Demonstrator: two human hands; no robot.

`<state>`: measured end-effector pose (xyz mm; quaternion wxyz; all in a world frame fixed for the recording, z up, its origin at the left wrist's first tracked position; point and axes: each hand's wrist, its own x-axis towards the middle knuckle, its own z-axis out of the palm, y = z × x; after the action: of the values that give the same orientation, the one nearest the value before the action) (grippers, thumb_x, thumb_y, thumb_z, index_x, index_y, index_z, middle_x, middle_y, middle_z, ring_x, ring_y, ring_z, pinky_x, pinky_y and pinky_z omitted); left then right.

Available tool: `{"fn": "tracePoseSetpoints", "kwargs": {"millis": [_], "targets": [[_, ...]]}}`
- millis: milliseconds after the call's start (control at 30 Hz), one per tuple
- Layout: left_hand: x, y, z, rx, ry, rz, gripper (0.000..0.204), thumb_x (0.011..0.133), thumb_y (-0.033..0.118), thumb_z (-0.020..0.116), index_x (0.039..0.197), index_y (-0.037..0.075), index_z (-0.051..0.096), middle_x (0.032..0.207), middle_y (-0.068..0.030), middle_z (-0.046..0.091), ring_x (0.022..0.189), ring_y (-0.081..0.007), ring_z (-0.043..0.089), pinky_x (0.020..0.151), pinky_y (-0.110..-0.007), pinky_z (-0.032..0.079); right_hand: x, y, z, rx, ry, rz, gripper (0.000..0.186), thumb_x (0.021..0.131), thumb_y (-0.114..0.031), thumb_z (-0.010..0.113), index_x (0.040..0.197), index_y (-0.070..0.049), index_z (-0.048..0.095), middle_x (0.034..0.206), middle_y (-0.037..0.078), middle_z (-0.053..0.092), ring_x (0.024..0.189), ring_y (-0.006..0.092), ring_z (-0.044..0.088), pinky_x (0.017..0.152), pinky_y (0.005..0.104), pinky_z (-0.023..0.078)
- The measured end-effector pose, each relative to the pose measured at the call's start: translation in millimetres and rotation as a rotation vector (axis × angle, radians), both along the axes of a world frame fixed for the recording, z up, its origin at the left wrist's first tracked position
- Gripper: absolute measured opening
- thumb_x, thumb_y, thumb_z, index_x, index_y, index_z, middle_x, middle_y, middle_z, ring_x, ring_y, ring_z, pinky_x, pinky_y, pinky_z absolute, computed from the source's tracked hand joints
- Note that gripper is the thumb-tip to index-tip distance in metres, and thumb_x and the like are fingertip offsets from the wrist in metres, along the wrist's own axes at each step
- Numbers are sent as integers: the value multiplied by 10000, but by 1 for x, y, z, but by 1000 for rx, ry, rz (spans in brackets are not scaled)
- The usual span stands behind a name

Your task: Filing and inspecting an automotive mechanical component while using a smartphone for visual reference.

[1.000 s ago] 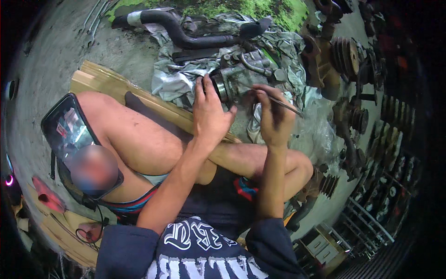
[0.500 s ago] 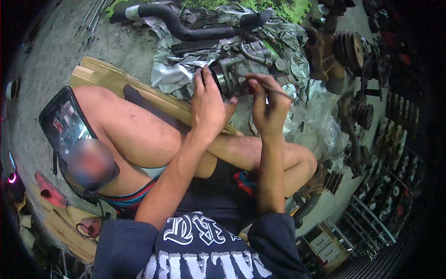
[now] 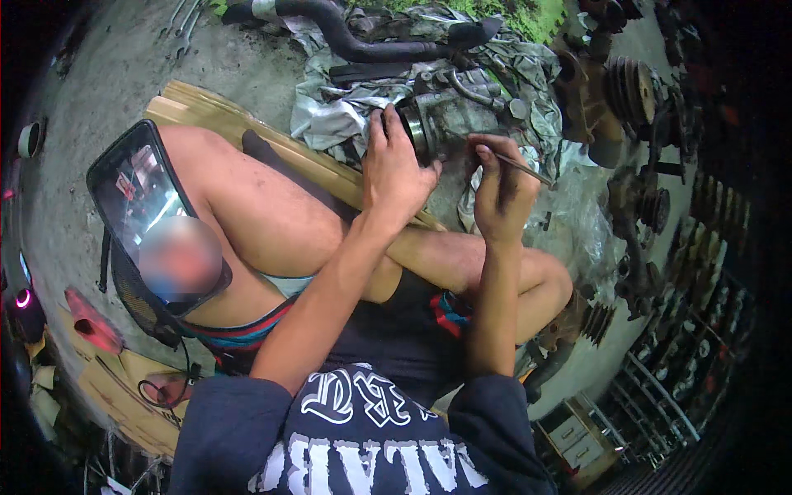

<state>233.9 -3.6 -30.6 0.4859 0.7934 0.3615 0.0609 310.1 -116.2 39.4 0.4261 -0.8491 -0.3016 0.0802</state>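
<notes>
Grey concrete floor (image 3: 247, 70), a crumpled sheet (image 3: 318, 124) spread on it, green mat (image 3: 528, 15) past the sheet's far edge. Metal part (image 3: 452, 117) lies at the sheet's near edge; black hose (image 3: 342, 37) along the far edge. Left hand (image 3: 398, 169) is curved round the part's ringed left end, fingers over the far side, thumb on the near side, same hold as half a second ago. Right hand (image 3: 505, 194) pinches a thin rod (image 3: 532, 172) between thumb and fingers, now slightly nearer the person relative to the part. Cannot tell whether the rod's tip touches the part.
</notes>
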Motion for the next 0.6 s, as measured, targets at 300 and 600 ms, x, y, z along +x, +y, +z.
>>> {"fn": "tracePoseSetpoints", "kwargs": {"millis": [300,600], "targets": [[-2,2,-1,2,16,-7,1036,739,234,852,1526,-75,252,1533,-343,327,1383,-474,428,1138,-463,405,3,1,1,23,-76,13,145,926,63,557,941,52,701,855,157,706,739,245,692,670,317,513],[2,-1,2,-2,34,-27,1042,733,246,849,1528,-63,251,1537,-343,327,1375,-479,436,1134,-475,410,17,-6,-1,8,-89,49,138,967,23,558,978,41,694,841,128,711,743,218,695,701,302,527]]}}
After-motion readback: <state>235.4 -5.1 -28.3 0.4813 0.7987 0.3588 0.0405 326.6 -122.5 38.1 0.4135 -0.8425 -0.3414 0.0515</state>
